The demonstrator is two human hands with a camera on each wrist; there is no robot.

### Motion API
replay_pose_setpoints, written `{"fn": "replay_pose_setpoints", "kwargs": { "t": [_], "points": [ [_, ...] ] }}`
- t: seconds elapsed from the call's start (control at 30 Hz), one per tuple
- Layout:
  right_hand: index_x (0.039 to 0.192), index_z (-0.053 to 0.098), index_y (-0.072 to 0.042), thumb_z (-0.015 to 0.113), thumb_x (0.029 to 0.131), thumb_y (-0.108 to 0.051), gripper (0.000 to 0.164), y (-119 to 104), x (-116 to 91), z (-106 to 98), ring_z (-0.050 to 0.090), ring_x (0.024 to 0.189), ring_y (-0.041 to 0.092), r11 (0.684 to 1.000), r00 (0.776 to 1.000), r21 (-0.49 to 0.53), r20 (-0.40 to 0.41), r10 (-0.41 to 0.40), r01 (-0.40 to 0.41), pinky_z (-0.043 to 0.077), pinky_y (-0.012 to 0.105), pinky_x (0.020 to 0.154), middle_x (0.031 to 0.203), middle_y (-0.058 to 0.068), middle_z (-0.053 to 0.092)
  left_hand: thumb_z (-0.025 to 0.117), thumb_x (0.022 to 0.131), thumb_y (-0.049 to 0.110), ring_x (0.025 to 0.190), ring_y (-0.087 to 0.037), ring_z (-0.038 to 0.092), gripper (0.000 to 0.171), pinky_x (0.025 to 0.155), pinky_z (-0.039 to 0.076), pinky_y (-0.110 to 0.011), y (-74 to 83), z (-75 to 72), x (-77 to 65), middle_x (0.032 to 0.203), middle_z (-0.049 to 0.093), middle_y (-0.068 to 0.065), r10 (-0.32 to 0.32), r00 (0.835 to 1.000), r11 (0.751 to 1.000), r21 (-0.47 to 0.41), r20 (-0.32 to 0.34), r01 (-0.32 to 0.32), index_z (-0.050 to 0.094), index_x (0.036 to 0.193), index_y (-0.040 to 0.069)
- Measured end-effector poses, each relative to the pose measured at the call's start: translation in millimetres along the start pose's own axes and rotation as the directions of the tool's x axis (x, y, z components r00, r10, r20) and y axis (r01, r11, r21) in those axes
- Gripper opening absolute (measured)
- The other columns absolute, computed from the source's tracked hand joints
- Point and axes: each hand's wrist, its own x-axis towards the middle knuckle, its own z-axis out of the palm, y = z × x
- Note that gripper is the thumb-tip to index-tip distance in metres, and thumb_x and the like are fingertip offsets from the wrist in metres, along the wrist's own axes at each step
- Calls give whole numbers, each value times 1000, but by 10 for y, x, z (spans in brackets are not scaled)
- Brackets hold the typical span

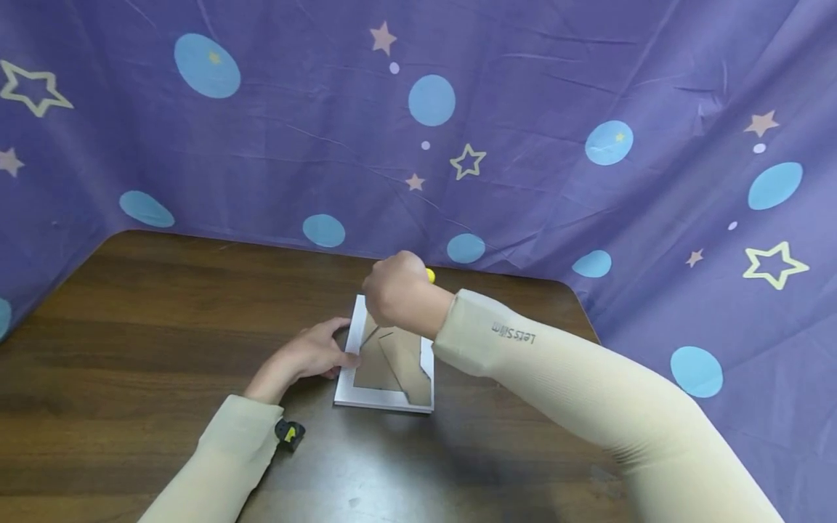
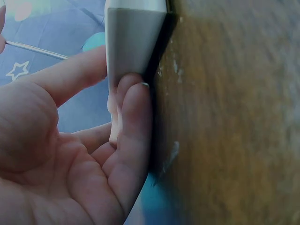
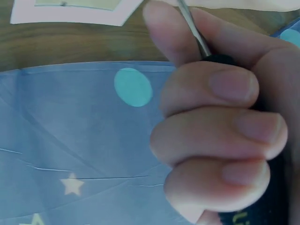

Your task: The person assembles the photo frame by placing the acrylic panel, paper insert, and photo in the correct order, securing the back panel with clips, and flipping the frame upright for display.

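A white picture frame (image 1: 375, 396) lies face down on the table, its brown backing board (image 1: 375, 367) upward. My left hand (image 1: 314, 352) grips its left edge, thumb on top and fingers curled against the side, as the left wrist view shows. Above the far end of the frame, my right hand (image 1: 399, 290) holds a screwdriver (image 3: 276, 192) in a fist. Its handle is dark with a yellow end, and the thin metal shaft (image 3: 193, 28) comes out between thumb and index finger. The screwdriver's tip is hidden behind the right hand in the head view.
The brown wooden table (image 1: 163, 349) reaches around the frame on all sides. A purple cloth (image 1: 314, 109) with stars and blue dots hangs behind the table and along its sides. A small black strap piece (image 1: 290, 434) sits at the left wrist.
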Motion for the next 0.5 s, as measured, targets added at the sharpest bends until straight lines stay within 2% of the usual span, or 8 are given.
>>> {"fn": "replay_pose_setpoints", "kwargs": {
  "t": [0.13, 0.3, 0.5],
  "points": [
    [121, 78, -25, 55, 103, -29, 30, -79, 10, -82, 69, 93, 16, 998, 1000, -63, -6, -10, 10, 61, 34, 80, 120, -3, 73, 82, 92, 13, 76, -25, 68, 89, 70, 62, -35, 6, -16, 6, 94, 69, -17, -18, 999, 999, -45, 35, 19, 31, 163, 0],
    [126, 76, -26, 55, 102, -30, 32, -76, 18, -92, 69, 91, 16, 997, 999, -77, -36, -21, 18, 62, 34, 81, 117, -2, 74, 79, 93, 12, 78, -24, 68, 89, 72, 61, -35, 16, -45, 4, 93, 70, -16, -10, 998, 998, -67, 67, 14, 27, 164, -1],
    [115, 78, -23, 59, 99, -28, 26, 8, 39, 3, 68, 87, 16, 999, 1000, 34, -15, 3, -3, 62, 36, 78, 109, -2, 74, 79, 94, 10, 72, -21, 65, 91, 69, 60, -33, -5, -52, -7, 86, 69, -14, 2, 997, 997, -71, 83, 4, 24, 165, -3]
  ]
}}
